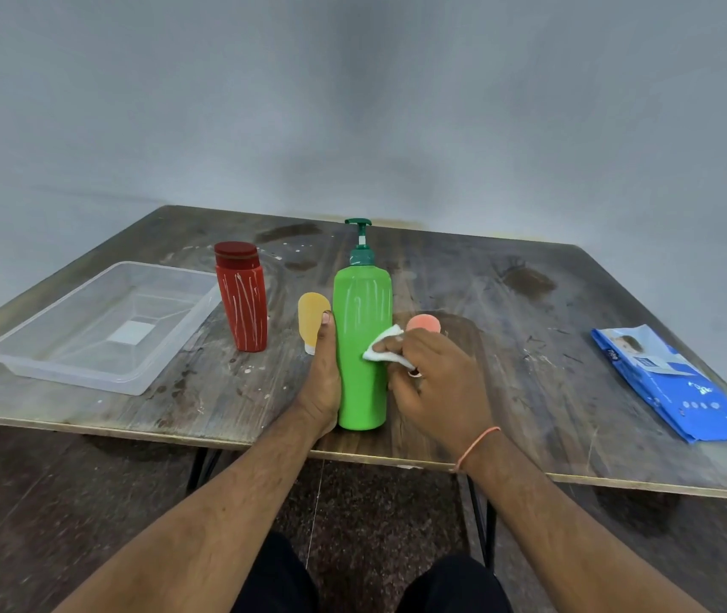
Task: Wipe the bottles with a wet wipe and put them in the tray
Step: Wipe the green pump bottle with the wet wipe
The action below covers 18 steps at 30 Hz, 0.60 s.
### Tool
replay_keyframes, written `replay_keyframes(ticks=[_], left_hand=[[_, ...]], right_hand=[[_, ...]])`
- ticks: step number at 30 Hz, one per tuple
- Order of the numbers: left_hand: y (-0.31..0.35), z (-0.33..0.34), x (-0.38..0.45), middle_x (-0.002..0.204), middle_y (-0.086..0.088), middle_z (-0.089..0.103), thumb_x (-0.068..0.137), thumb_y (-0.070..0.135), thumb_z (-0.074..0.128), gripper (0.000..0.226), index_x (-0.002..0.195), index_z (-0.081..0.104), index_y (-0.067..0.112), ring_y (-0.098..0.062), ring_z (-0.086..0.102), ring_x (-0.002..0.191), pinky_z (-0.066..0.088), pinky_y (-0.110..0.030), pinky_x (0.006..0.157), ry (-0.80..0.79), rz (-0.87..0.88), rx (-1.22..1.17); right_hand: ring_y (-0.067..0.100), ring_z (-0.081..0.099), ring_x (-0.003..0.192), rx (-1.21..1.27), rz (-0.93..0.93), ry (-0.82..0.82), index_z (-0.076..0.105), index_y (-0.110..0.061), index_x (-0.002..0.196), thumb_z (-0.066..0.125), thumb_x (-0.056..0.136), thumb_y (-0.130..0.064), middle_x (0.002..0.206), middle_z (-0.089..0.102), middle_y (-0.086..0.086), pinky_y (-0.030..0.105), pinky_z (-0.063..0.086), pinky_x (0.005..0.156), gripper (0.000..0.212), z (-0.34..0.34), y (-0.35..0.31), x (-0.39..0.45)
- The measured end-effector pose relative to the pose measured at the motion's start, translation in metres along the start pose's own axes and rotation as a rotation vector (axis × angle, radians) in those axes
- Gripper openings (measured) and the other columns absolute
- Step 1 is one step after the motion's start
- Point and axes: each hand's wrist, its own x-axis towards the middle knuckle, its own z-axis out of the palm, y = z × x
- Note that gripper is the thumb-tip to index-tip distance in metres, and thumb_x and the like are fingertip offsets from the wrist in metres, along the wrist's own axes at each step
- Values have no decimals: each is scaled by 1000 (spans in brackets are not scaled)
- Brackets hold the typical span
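Green bottle [361, 347] upright in left grip [324, 382], wet wipe [381, 349] pinched in right grip [432, 382]

It looked like a bare workroom or makeshift test space rather than a lived-in home: plain grey walls [397, 104] met in a far corner, a worn, paint-flecked wooden bench [507, 347] stood on thin dark metal legs [479, 515], and the floor [21, 502] was dark and speckled.
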Motion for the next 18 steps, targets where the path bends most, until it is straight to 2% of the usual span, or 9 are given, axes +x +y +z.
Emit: replay_keyframes(ticks=[3, 5, 7, 10, 14, 18], left_hand=[[1, 2, -1, 115, -10, 80, 95, 68, 25, 71, 108, 85, 33, -26, 76, 101, 61, -44, 89, -19, 8, 28], [1, 3, -2, 110, -7, 81, 96, 66, 24, 70, 107, 85, 34, -22, 77, 94, 63, -40, 82, -31, 12, 19], [2, 2, -3, 109, -7, 81, 103, 62, 20, 70, 114, 81, 29, -21, 78, 93, 65, -37, 78, -20, 13, 6], [2, 2, -3, 120, -10, 78, 104, 60, 21, 67, 130, 68, 20, -24, 76, 107, 64, -36, 87, -14, 23, 9], [1, 0, -3, 127, -15, 75, 103, 61, 22, 69, 126, 75, 22, -29, 73, 115, 62, -37, 90, -1, 8, 24], [2, 1, -4, 118, -11, 79, 99, 64, 24, 68, 123, 76, 27, -26, 76, 100, 65, -40, 81, -21, 24, 38]], right_hand=[[14, 63, 91, -39, 41, 17, 76, -22, 108, 68, 93, -6, 104, 72, -6, 25, 52, 81, 24, 0, 5, 0], [13, 65, 97, -18, 77, 64, 76, -24, 109, 69, 93, -2, 107, 73, -6, 22, 51, 87, 28, 1, 2, 7], [13, 66, 103, 3, 84, 88, 76, -24, 113, 67, 95, -2, 111, 74, -6, 23, 52, 93, 30, 2, -4, 16], [18, 67, 103, -27, 24, 39, 76, -22, 114, 64, 97, -9, 112, 72, -6, 31, 56, 89, 24, 2, -7, 17], [16, 66, 99, -75, -19, 4, 75, -23, 107, 63, 95, -10, 108, 70, -9, 31, 57, 85, 21, -1, -2, 8], [16, 67, 100, -35, 65, 66, 75, -21, 108, 66, 96, -6, 109, 73, -5, 36, 57, 88, 22, 0, 1, 16]])
